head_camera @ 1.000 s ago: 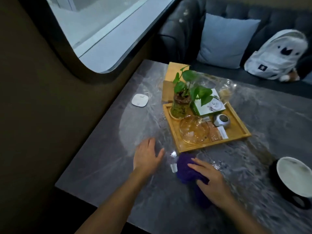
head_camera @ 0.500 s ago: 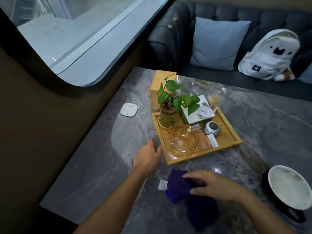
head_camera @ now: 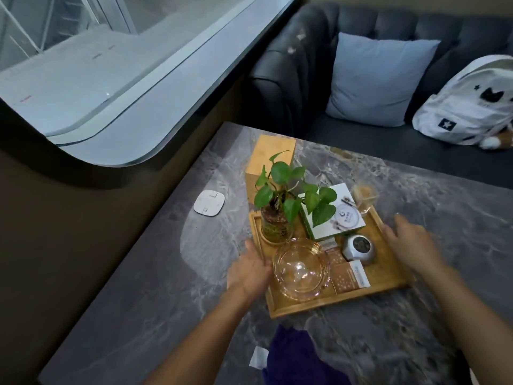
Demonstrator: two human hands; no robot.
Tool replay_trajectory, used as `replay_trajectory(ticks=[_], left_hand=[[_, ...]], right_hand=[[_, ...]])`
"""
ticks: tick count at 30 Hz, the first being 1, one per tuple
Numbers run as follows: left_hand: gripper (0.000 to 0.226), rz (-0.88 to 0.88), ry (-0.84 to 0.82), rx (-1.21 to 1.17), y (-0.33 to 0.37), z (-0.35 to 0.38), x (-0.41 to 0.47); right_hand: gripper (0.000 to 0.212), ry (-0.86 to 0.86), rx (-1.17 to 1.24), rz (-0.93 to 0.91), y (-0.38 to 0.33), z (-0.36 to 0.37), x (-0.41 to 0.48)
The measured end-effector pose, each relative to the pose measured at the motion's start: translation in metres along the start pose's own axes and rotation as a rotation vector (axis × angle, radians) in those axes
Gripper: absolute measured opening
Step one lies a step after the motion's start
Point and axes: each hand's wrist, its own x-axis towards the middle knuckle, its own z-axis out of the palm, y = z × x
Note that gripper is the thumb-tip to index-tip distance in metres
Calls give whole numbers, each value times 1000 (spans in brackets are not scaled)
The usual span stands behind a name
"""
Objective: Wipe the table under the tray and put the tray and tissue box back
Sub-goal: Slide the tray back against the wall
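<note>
Nearest you, the purple cloth (head_camera: 299,357) lies dropped on the bench (head_camera: 166,301), free of both hands. Your left hand (head_camera: 249,269) is against the left rim of the wooden tray (head_camera: 313,305), apparently starting to grip it; your right hand (head_camera: 410,243) hovers spread and empty by the right rim, blurred. A second ago that hand lay on the cloth. You seem to be starting the tray move: close both hands evenly and keep it level for the plant jar (head_camera: 276,226) and glass bowl (head_camera: 301,269). Beyond stands the tissue box (head_camera: 270,159), touching the tray's far corner.
</note>
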Motion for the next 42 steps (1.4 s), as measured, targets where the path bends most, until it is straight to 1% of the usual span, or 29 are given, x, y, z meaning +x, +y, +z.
replay_trajectory(ticks=[2, 4, 7, 9, 12, 17, 22, 25, 28, 33, 36, 42], left_hand=[[48, 2, -10, 11, -1, 4, 4], [40, 9, 3, 5, -2, 5, 8], [31, 44, 10, -2, -2, 6, 16], [24, 72, -9, -12, -3, 6, 20], [15, 89, -35, -45, -4, 5, 25], [15, 95, -47, -23, -5, 4, 24], [15, 134, 9, 13, -3, 7, 24], [21, 103, 28, 22, -2, 5, 22], [21, 78, 49, 22, -2, -1, 17], [16, 103, 92, 12, -9, -19, 3], [16, 114, 119, 13, -19, -31, -11], [15, 66, 174, -39, -55, -50, -51]], right_hand=[[34, -11, -65, 22, 0, 3, 7], [36, -41, -92, -3, 1, 6, 14], [32, -112, -81, -72, 0, 13, 17], [27, -99, -85, -97, -1, 17, 18], [26, -84, -95, -109, -1, 22, 22], [27, -76, -109, -144, 5, 24, 27], [24, -13, -124, -190, 7, 27, 27], [24, 10, -121, -193, 7, 27, 24], [28, 59, -119, -209, 5, 21, 22], [24, 72, -112, -246, -8, 8, 7], [28, 68, -120, -263, -18, 4, -2], [25, 73, -69, -347, -53, 7, -29]])
